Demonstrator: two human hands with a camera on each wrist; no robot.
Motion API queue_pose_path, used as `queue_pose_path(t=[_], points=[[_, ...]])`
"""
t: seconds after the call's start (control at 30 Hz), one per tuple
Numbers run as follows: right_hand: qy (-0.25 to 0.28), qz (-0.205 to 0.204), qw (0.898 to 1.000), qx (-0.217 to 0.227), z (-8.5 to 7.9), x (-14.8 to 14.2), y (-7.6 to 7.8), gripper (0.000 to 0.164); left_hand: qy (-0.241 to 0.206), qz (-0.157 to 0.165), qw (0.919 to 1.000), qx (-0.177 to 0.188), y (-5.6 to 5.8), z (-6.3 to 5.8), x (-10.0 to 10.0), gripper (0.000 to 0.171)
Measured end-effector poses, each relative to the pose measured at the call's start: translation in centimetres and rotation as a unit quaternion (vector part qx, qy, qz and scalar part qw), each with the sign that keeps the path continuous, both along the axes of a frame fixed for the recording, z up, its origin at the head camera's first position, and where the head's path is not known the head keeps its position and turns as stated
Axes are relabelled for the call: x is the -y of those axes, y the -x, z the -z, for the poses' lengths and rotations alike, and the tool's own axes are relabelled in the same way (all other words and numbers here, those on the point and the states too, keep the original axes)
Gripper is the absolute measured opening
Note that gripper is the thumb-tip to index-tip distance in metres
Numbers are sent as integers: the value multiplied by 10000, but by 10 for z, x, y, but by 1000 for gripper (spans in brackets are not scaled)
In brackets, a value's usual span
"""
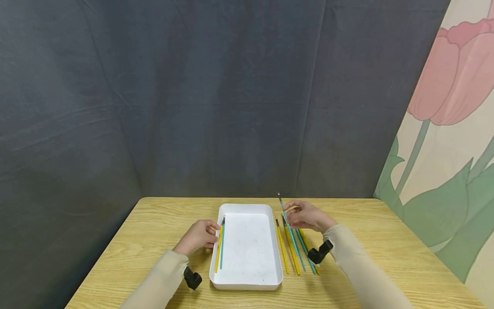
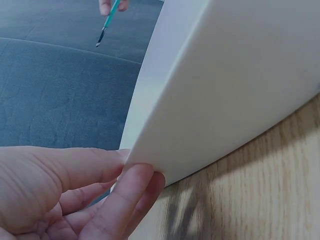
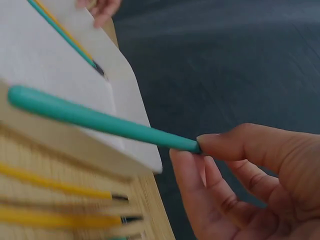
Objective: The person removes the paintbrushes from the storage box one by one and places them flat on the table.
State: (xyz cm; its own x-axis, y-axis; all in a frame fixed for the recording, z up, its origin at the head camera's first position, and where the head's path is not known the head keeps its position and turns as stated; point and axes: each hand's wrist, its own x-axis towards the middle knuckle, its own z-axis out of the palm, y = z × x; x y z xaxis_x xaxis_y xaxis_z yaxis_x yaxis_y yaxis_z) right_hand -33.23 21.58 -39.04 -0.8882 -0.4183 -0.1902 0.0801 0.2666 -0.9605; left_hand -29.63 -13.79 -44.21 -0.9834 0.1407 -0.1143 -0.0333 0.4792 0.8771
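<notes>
My right hand (image 1: pixel 306 216) pinches a teal-handled paintbrush (image 3: pixel 100 120) between thumb and fingers. Its bristle end points up and away in the head view, above the brushes on the table. On the left, my left hand (image 1: pixel 200 236) grips the side rim of a white tray (image 2: pixel 225 85), thumb on one side and fingers on the other. Inside the tray, along its left wall, lie a yellow paintbrush (image 1: pixel 218 253) and a teal paintbrush (image 1: pixel 222 251), side by side. Several more yellow and teal brushes, among them a yellow paintbrush (image 1: pixel 282 246), lie right of the tray.
Under everything is a light wooden table (image 1: pixel 162 231). A dark grey curtain (image 1: pixel 231 107) hangs behind its far edge. To the right stands a panel (image 1: pixel 444 150) painted with a pink tulip. Each wrist carries a small black camera (image 1: pixel 192 278).
</notes>
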Motion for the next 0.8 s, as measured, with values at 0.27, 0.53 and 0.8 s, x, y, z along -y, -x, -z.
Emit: queue_pose_path(t=[0.27, 0.53, 0.8], points=[[-268, 297, 9990, -211, 9, -40, 4, 41, 76, -14, 10000, -29, 2, 2, 0, 32], [-782, 752, 9941, -1, 32, -56, 7, 47, 54, 3, 10000, -56, 2, 2, 1, 32], [-846, 814, 9931, 86, 49, -61, 5, 44, 15, 47, 10000, -55, 2, 3, 1, 31]])
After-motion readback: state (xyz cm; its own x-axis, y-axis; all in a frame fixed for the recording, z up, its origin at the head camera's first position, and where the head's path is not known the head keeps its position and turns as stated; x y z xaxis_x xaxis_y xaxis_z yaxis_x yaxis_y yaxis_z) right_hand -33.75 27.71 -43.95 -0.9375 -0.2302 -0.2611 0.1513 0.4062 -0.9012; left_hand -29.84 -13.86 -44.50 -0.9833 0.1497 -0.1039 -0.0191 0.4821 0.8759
